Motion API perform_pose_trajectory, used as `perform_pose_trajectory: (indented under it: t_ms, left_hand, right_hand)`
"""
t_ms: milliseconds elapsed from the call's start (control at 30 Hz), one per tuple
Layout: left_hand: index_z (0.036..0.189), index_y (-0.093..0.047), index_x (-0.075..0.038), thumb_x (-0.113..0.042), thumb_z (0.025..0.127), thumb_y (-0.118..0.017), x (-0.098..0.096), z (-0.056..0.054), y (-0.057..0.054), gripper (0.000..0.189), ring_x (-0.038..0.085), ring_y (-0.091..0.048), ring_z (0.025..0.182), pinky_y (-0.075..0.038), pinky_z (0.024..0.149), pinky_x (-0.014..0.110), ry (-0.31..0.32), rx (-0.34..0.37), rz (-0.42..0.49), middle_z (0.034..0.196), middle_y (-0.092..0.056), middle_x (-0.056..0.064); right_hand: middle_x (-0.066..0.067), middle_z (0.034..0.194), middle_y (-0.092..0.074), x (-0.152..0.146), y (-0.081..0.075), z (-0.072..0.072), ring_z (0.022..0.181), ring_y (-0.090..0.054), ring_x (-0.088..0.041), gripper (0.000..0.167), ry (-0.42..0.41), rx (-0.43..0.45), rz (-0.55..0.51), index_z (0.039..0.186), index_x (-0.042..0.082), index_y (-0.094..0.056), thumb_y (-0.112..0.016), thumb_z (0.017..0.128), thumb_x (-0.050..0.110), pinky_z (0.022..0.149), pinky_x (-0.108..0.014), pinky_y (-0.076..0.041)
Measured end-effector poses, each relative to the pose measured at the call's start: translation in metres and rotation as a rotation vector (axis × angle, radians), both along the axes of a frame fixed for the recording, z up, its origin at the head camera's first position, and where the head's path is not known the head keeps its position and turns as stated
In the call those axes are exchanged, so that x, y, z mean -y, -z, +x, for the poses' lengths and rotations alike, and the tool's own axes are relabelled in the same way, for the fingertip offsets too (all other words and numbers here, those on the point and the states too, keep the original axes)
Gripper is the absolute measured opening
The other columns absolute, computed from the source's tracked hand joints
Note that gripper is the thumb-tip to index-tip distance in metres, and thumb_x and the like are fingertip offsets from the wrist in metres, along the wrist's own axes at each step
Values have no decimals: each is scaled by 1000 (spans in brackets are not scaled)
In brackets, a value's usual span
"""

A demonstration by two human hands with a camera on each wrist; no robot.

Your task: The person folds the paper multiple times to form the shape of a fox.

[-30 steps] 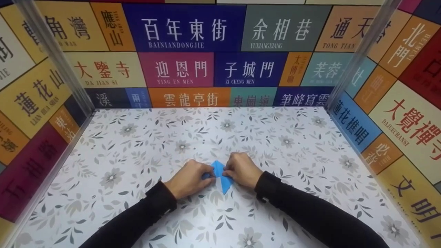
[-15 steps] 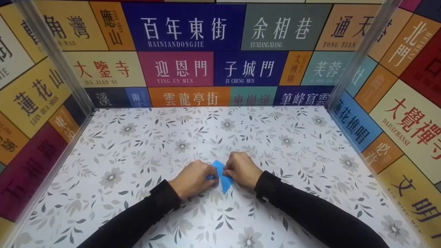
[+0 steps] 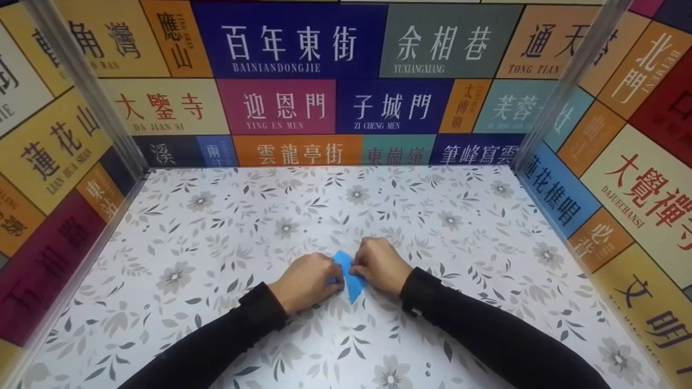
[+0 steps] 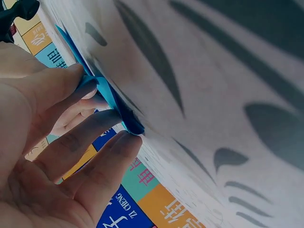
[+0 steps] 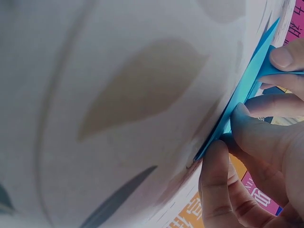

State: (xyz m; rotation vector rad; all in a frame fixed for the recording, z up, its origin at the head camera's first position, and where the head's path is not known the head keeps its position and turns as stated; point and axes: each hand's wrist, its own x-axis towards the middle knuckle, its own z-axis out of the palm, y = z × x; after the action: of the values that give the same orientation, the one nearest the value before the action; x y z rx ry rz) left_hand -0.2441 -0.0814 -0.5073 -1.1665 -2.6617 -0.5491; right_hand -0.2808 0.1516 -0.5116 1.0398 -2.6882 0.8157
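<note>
A small piece of folded blue paper [image 3: 353, 287] lies on the flowered tabletop [image 3: 411, 205], pointed at its near and far ends. My left hand [image 3: 310, 280] grips its left side; in the left wrist view a raised blue flap [image 4: 90, 80] sits between thumb and fingers, with two fingertips along the paper's lower edge. On the right side, my right hand [image 3: 380, 265] pinches the edge with thumb and finger. The right wrist view shows the paper [image 5: 244, 88] edge-on, low over the table, with the left thumb on the flap beyond. Fingers hide much of the folds.
Panels printed with colourful place-name signs [image 3: 292, 43] stand along the back and both sides of the table. Clear corner strips [image 3: 81, 86] join them. Black sleeves [image 3: 476, 313] cover both forearms.
My left hand has shifted slightly right, over the paper, and a pale patch on the paper's left side is now covered. My right hand holds nearly still.
</note>
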Motion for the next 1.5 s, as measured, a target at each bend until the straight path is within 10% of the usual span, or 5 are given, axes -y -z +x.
perform_pose_trajectory:
  t_ms: [533,1500]
  left_hand:
    - [114,-93,-17,-37,98,-95,11,-1,-9,26,34,-81,128,-71,105,49,72,156,-88,141,-85,15]
    - [106,-93,-13,-18,98,-93,12,-6,5,9,27,-83,124,-67,112,42,109,130,32,116,-89,8]
  right_hand:
    - [-12,82,-79,-1,-2,0,73,-73,-27,10,14,0,-3,86,2,-90,-99,87,4,68,-33,-59]
    - [-10,81,-78,1,0,0,71,-70,-24,12,22,12,4,83,3,-89,-100,87,6,66,-30,-56]
